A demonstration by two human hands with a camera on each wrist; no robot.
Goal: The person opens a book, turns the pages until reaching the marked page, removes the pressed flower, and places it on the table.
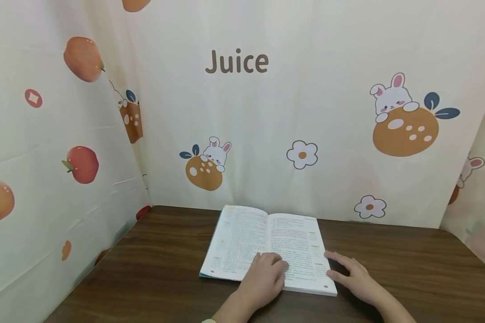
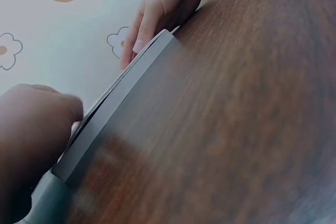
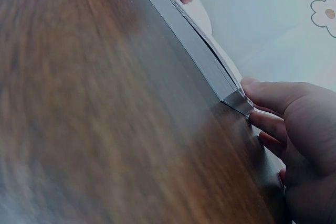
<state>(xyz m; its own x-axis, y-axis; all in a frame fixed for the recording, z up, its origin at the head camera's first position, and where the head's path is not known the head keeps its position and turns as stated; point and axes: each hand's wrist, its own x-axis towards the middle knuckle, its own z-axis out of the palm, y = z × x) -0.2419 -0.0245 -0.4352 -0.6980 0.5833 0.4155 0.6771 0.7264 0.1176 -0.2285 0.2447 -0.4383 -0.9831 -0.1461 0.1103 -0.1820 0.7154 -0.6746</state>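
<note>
An open book [image 1: 295, 251] with printed white pages and a teal cover edge lies on the table. My left hand [image 1: 265, 276] rests on the lower part of the pages near the middle fold, its fingers loosely bent. At the book's right edge is my right hand [image 1: 357, 280], thumb and forefinger apart and touching the page edges. In the right wrist view, the thumb of the right hand [image 3: 299, 124] lies at the top of the page corner, with the other fingers along the book's side. The thick page block [image 2: 118, 103] shows from below in the left wrist view.
The dark wood-grain table [image 1: 153, 269] extends to both sides of the book. Behind it hangs a pale curtain [image 1: 258, 121] printed with fruit, rabbits, flowers and the word Juice. Another printed curtain [image 1: 36, 139] stands along the left side.
</note>
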